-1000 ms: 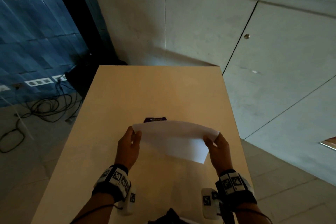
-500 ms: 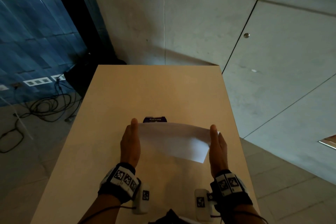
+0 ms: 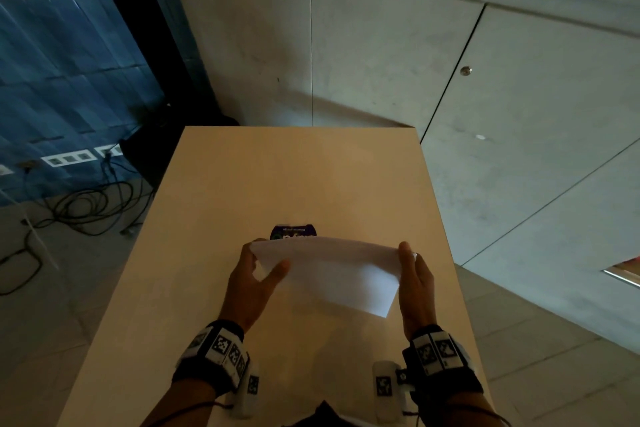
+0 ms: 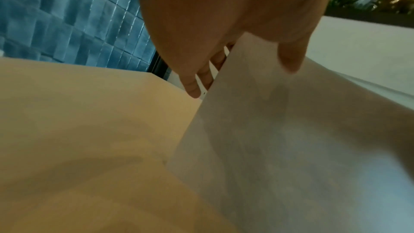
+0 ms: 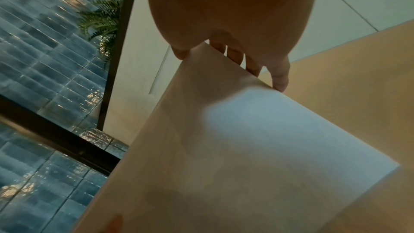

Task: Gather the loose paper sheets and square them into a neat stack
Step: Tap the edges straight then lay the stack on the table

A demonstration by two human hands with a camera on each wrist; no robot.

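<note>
A white paper stack (image 3: 332,274) is held upright on edge above the tan table (image 3: 277,177), between both hands. My left hand (image 3: 268,256) pinches its left edge, the thumb across the near face and the fingers behind. The left wrist view shows the same hold, thumb (image 4: 291,59) on the paper stack (image 4: 268,130) and fingers (image 4: 192,88) beyond it. My right hand (image 3: 408,260) lies flat with straight fingers against the right edge. In the right wrist view the paper stack (image 5: 246,148) runs along those fingers (image 5: 280,81).
A small purple-labelled object (image 3: 292,234) lies on the table just behind the paper. The table's right edge (image 3: 446,253) is close to my right hand. Cables (image 3: 86,204) trail on the floor at the left. A concrete wall (image 3: 381,62) stands behind.
Half a second ago both hands were flat against the stack's sides. The left hand has since brought its thumb over the near face and taken hold of the left edge; the right stays flat.
</note>
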